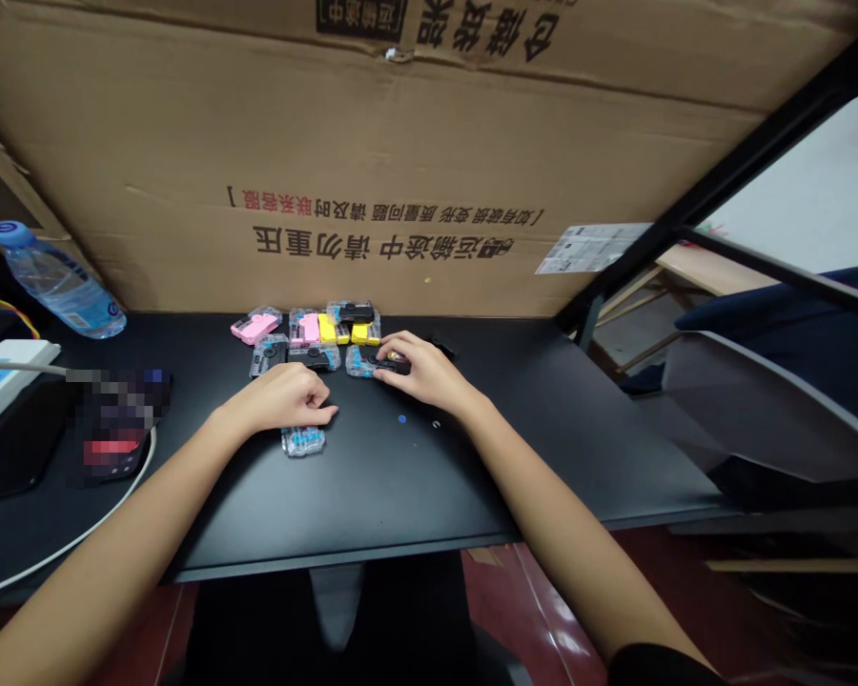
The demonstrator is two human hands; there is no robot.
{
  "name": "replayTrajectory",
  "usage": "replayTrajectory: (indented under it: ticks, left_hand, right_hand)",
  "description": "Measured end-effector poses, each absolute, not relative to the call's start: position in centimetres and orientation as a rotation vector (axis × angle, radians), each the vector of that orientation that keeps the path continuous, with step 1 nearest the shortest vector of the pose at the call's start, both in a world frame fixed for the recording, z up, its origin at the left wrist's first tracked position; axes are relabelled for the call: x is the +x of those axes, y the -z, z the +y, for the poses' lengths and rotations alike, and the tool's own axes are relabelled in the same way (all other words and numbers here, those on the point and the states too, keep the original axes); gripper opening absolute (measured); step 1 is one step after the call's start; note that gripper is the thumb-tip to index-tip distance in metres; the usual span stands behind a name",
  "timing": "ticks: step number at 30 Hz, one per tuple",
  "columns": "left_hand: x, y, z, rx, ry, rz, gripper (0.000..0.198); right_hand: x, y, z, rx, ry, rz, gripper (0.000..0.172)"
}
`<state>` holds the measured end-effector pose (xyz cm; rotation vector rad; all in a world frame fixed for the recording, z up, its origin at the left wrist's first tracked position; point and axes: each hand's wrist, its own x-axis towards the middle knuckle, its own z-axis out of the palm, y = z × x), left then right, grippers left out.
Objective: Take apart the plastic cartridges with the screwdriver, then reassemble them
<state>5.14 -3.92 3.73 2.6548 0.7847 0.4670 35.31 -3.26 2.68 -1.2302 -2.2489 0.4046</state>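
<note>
My left hand (286, 398) is curled closed above the table, its thumb side pointing right; whatever is in its fingers is hidden. Just below it, partly covered, lies a small clear plastic case with blue parts (303, 441). My right hand (425, 372) grips a clear-and-black plastic case (363, 361) between thumb and fingers, and a small gold-coloured spot shows there. Similar cases lie close by: two with black parts (268, 355), a pink one (255, 326), and a cluster with pink and yellow pieces (334, 330) under a black-topped case (356, 312).
On the black table (343, 514) are a tiny blue disc (401, 419) and a small pale ring (436, 424). A water bottle (64, 281), a white power strip (7, 376) and a cable (107, 510) occupy the left. A printed cardboard sheet (329, 124) stands behind.
</note>
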Motion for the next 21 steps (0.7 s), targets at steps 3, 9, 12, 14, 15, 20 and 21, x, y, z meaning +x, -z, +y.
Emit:
replayTrajectory:
  ticks: [3,9,12,14,15,20,21]
  left_hand:
    - [5.0,-4.1,-4.0,2.678,-0.533,0.809,0.049]
    - [6.0,-4.3,-4.4,2.768,-0.798,0.74,0.027]
    - [6.3,-4.1,-4.5,2.793,-0.899,0.696,0.017]
    - [6.4,-4.0,-4.6,2.81,-0.911,0.679,0.026]
    - [6.5,-3.9,-4.7,2.823,-0.897,0.673,0.029]
    - [6.7,-3.4,-4.7,2.749,-0.909,0.757,0.027]
    - [6.8,-3.4,-4.7,2.676,-0.954,0.791,0.027]
  right_hand:
    - [35.4,-3.0,-3.2,-1.207,-0.47,-2.288,0.025]
    - [34.9,-4.1,-4.2,-1.19,-0.575,-2.331,0.034]
    - [34.5,-4.7,-4.9,-1.15,-0.653,-2.273,0.031]
    - [34.0,-5.1,-5.3,-1.105,-0.762,-2.24,0.029]
    - [33.7,-5.2,-5.4,-1.083,-0.826,-2.226,0.029]
    - [33.0,-5.4,-5.7,-1.053,-1.007,-2.12,0.04]
    - [33.0,-5.3,-5.6,-1.063,-0.994,-2.101,0.043]
